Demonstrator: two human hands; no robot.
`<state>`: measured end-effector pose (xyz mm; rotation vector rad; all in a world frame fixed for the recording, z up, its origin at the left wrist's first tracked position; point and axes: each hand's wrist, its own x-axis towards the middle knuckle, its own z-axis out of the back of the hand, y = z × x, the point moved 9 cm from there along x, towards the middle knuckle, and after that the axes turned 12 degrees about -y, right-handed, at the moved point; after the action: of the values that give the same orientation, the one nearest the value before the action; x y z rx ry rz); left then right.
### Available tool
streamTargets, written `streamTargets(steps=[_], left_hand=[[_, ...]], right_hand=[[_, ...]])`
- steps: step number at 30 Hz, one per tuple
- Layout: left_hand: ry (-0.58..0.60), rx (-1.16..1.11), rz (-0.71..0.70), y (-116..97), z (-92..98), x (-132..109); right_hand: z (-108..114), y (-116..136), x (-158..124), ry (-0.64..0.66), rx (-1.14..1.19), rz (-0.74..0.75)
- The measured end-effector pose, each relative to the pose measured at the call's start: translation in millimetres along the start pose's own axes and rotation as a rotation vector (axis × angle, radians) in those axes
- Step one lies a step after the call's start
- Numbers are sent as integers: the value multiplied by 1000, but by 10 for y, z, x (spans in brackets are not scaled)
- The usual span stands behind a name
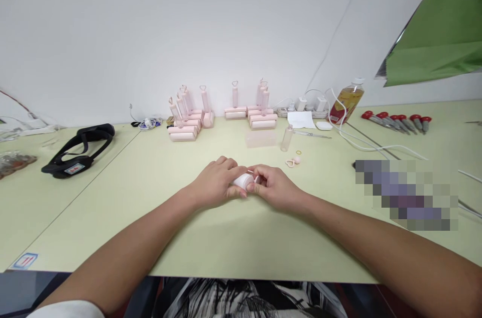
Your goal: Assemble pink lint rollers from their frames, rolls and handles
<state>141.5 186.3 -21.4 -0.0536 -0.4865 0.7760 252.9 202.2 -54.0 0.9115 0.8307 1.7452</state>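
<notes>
A short white roll (243,181), like that of a lint roller, lies sideways between my two hands above the table. My left hand (216,182) wraps around its left part, thumb below and fingers over the top. At its right end my right hand (276,186) pinches, thumb and fingertips against a small pale end piece. Beyond the right hand lie a heart-shaped pink loop with a knob (290,163) and a small yellow ring (298,152). Behind them stands a clear pinkish tube (286,139), beside a translucent pink cover (260,139).
Several pink lint rollers with upright heart-topped handles (183,134) stand along the wall. Tweezers (312,134), a power strip (286,112), a drink bottle (345,102) and red-handled tools (399,120) are at right. A black headset strap (77,152) lies left. A blurred patch (410,197) hides something.
</notes>
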Motion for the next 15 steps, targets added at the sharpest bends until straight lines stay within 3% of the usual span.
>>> streamTargets(steps=[15], left_hand=[[18, 6, 7, -13, 3, 3]], right_hand=[[15, 7, -4, -9, -13, -3]])
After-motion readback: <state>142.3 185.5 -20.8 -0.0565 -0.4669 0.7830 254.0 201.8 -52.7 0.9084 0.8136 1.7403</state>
